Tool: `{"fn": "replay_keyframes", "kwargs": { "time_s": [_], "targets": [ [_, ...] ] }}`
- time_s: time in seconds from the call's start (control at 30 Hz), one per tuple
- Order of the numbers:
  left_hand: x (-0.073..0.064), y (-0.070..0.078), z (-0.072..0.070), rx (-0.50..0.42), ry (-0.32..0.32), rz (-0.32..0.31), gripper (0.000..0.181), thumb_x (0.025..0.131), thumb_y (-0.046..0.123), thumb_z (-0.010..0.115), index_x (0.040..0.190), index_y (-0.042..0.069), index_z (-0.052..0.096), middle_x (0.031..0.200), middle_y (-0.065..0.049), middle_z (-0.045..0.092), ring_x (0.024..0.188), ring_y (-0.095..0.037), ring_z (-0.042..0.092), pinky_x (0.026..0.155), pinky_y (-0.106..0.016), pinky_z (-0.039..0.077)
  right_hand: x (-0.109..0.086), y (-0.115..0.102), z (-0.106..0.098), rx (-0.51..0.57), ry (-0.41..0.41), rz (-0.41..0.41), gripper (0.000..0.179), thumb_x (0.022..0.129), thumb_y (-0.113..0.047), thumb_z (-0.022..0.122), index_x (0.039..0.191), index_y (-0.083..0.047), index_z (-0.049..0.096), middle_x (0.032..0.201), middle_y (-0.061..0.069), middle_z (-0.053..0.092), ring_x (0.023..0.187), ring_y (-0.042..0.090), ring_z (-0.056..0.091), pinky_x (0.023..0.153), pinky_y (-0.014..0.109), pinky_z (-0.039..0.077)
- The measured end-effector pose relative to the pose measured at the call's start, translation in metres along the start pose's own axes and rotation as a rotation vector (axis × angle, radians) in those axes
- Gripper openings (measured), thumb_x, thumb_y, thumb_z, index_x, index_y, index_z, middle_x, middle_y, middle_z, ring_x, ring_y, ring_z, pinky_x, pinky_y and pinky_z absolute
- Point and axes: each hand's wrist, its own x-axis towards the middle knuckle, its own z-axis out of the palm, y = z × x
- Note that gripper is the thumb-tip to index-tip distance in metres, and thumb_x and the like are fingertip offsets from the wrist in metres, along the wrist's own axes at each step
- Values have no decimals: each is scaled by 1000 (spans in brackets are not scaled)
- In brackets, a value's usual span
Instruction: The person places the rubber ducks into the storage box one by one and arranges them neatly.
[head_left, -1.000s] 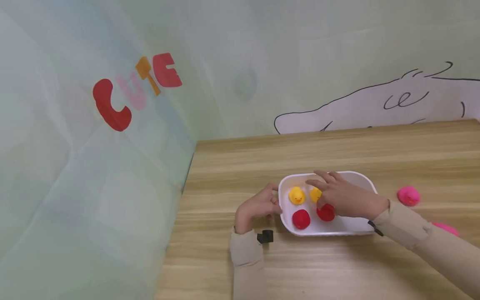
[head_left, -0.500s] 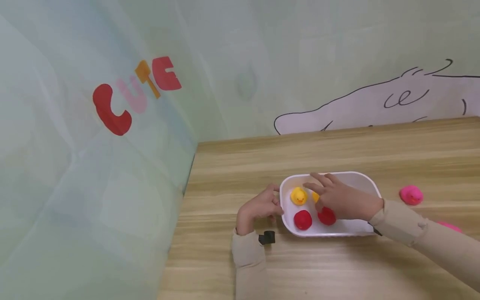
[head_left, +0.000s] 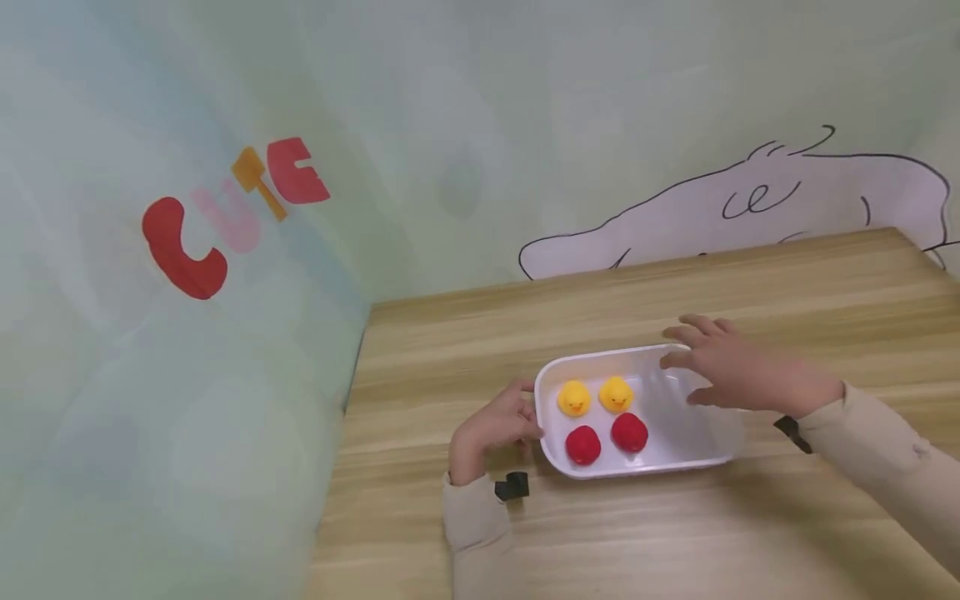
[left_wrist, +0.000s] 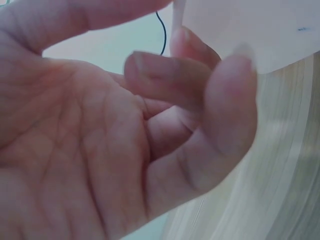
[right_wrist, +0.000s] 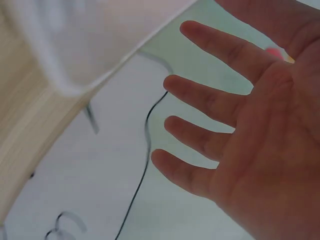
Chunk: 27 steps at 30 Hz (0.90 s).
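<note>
A white plastic tray [head_left: 675,463] sits on the wooden table. In its left half are two yellow rubber ducks [head_left: 574,399] at the back and two red rounded toys [head_left: 583,446] in front. My left hand [head_left: 501,427] holds the tray's left end, thumb and fingers at the rim; in the left wrist view, the fingers of that hand [left_wrist: 150,115] curl beside the tray wall [left_wrist: 240,30]. Above the tray's right end hovers my right hand [head_left: 738,367], fingers spread and holding nothing. The right wrist view shows the palm of that hand [right_wrist: 260,135] bare.
The wooden table [head_left: 450,333] meets a pale green wall on the left and another at the back, which bears a line drawing [head_left: 675,217]. Coloured letters [head_left: 183,250] decorate the left wall. Black wrist straps [head_left: 512,486] show at both sleeves.
My right hand has let go of the front right red toy and moved right and up. The second yellow duck shows fully. The pink ducks are out of sight. The head view has shifted slightly.
</note>
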Motion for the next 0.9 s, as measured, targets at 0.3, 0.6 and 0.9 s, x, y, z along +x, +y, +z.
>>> {"fn": "replay_keyframes", "kwargs": {
  "time_s": [0.3, 0.6, 0.9],
  "targets": [
    [-2, -3, -1, -6, 9, 14, 61, 84, -8, 64, 135, -13, 32, 73, -8, 58, 56, -19, 54, 58, -29, 54, -54, 72, 9, 75, 25, 152, 49, 67, -8, 91, 112, -7, 72, 127, 28, 58, 121, 54, 45, 93, 77, 37],
    [0, -3, 1, -39, 8, 3, 58, 84, -10, 63, 132, -13, 31, 75, -7, 55, 57, -19, 53, 58, -30, 54, -80, 111, 27, 172, 13, 191, 49, 61, 12, 85, 106, -7, 76, 122, 32, 59, 114, 57, 48, 84, 67, 52],
    [-1, -3, 2, -4, 5, -3, 54, 84, -8, 65, 128, -11, 34, 79, -9, 58, 58, -18, 54, 57, -27, 53, -77, 128, 46, 183, 45, 150, 35, 66, 2, 86, 100, -3, 77, 114, 31, 62, 108, 57, 52, 85, 71, 48]
  ]
}}
